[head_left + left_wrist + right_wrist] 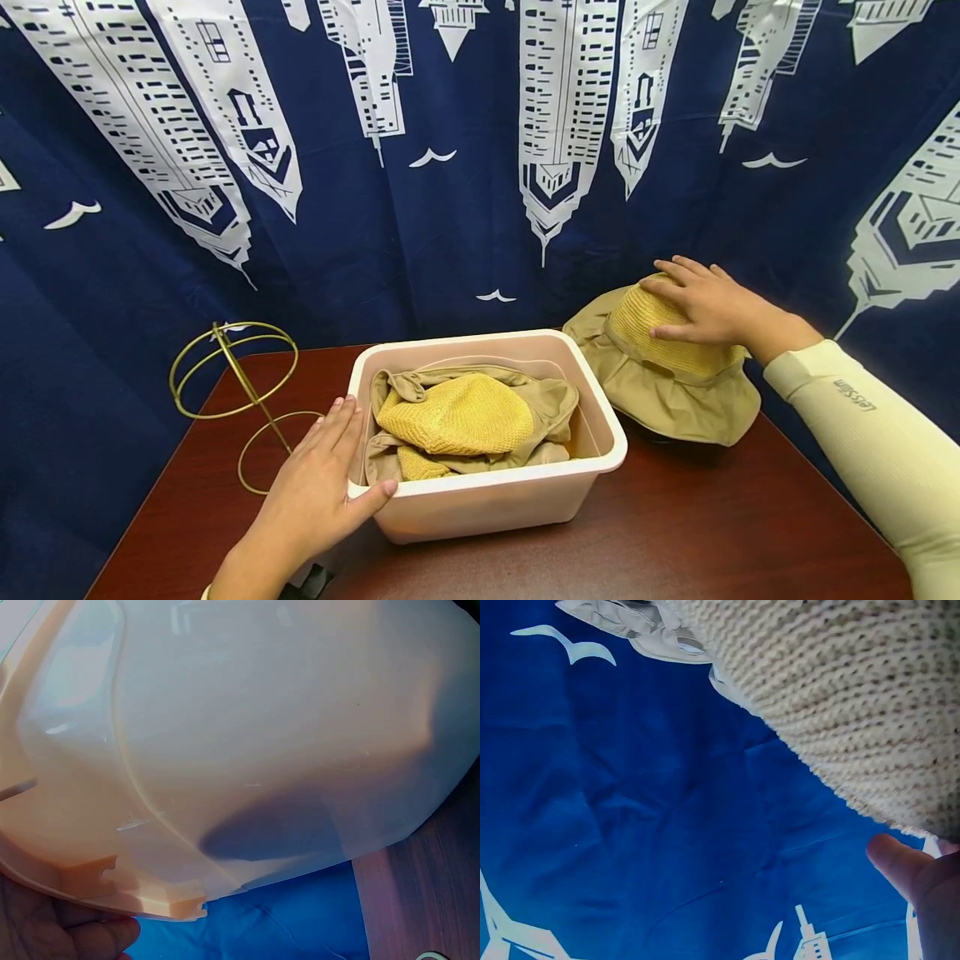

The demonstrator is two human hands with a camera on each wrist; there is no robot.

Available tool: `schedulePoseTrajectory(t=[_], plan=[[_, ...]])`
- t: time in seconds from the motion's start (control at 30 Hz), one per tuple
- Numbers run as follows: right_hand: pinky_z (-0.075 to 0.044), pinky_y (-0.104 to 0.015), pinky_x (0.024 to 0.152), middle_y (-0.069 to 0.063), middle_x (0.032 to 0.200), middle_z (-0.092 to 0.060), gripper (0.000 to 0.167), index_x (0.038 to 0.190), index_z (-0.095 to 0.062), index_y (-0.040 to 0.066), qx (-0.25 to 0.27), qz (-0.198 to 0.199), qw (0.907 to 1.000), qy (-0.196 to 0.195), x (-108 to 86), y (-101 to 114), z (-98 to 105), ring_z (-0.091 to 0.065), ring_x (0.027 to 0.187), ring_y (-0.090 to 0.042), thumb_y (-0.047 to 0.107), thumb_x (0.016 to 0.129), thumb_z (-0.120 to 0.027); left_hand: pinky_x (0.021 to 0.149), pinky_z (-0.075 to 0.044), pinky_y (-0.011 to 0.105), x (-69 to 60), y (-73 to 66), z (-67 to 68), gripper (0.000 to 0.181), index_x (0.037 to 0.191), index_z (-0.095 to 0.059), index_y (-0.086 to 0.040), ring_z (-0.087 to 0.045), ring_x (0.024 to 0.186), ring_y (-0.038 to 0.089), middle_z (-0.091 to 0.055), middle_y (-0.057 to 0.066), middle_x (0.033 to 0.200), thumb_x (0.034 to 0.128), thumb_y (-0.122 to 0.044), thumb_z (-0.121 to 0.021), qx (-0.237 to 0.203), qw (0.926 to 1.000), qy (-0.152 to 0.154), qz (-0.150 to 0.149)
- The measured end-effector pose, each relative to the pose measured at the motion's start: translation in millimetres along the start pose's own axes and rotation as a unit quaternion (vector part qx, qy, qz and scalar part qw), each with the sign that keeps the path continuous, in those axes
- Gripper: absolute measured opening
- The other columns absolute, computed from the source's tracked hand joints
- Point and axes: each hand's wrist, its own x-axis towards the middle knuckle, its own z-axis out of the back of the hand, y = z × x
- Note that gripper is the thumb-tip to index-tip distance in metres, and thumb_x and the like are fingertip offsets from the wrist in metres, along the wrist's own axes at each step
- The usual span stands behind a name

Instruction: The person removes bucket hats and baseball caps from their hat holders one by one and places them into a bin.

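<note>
A pale pink plastic bin (495, 508) stands on the table with yellow woven hats (465, 412) and tan cloth brims inside. My left hand (322, 475) rests against the bin's left front corner, fingers extended along the side and thumb over the front rim. In the left wrist view, the bin's translucent wall (262, 712) fills most of the picture. To the right of the bin is a sun hat (675, 400) with a woven yellow crown and a wide tan brim. My right hand (705, 308) lies on its crown, fingers spread. What supports that hat is hidden.
A gold wire stand with rings (247, 375) is left of the bin. Behind everything hangs a navy curtain (450, 225) with white buildings and birds. A small black object (313, 581) lies at the front of the reddish-brown table (675, 533), beside my left wrist.
</note>
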Motion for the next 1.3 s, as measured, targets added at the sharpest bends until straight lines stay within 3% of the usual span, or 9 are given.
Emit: schedulePoseTrajectory(t=[0.27, 0.5, 0.83, 1.0, 1.3], plan=[[-0.041, -0.068, 0.09, -0.024, 0.135, -0.046, 0.074, 0.135, -0.058, 0.01, -0.039, 0.011, 0.9977, -0.055, 0.6, 7.1, -9.7, -0.038, 0.127, -0.043, 0.053, 0.078, -0.077, 0.11, -0.035, 0.054, 0.2, 0.5, 0.0, 0.088, 0.138, -0.051, 0.011, -0.038, 0.14, 0.037, -0.047, 0.025, 0.146, 0.0867, -0.06, -0.063, -0.004, 1.0, -0.001, 0.001], [-0.041, -0.067, 0.087, -0.022, 0.13, -0.05, 0.064, 0.128, -0.062, 0.01, -0.055, 0.01, 0.9949, -0.084, -2.6, 8.9, -11.5, -0.04, 0.123, -0.042, 0.048, 0.079, -0.075, 0.113, -0.032, 0.05, 4.1, -1.8, -2.7, 0.088, 0.139, -0.05, 0.01, -0.036, 0.142, 0.036, -0.045, 0.024, 0.147, 0.0854, -0.058, -0.065, -0.008, 1.0, -0.001, 0.0], [-0.041, -0.064, 0.087, -0.019, 0.118, -0.057, 0.042, 0.119, -0.065, 0.01, -0.075, 0.019, 0.9909, -0.11, 4.2, 19.8, -16.2, -0.046, 0.117, -0.043, 0.034, 0.086, -0.069, 0.11, -0.035, 0.053, 1.4, -0.6, -2.1, 0.088, 0.137, -0.051, 0.012, -0.039, 0.139, 0.039, -0.046, 0.026, 0.146, 0.0856, -0.059, -0.064, -0.013, 0.9999, -0.005, 0.001], [-0.044, -0.061, 0.08, -0.018, 0.107, -0.057, 0.026, 0.109, -0.066, 0.011, -0.086, 0.015, 0.9859, -0.143, 5.1, 22.0, -20.5, -0.051, 0.108, -0.043, 0.023, 0.086, -0.066, 0.11, -0.035, 0.054, 1.1, -0.3, -1.8, 0.089, 0.138, -0.05, 0.012, -0.037, 0.14, 0.039, -0.045, 0.026, 0.146, 0.0862, -0.058, -0.065, -0.018, 0.9998, 0.0, 0.001], [-0.044, -0.059, 0.076, -0.013, 0.095, -0.053, 0.01, 0.089, -0.06, 0.012, -0.087, 0.011, 0.982, -0.167, 7.5, 28.8, -22.4, -0.051, 0.096, -0.04, 0.021, 0.087, -0.063, 0.109, -0.036, 0.055, -0.4, 0.5, -1.2, 0.089, 0.139, -0.049, 0.013, -0.038, 0.139, 0.04, -0.045, 0.027, 0.147, 0.0854, -0.056, -0.067, -0.018, 0.9998, -0.001, 0.005]])
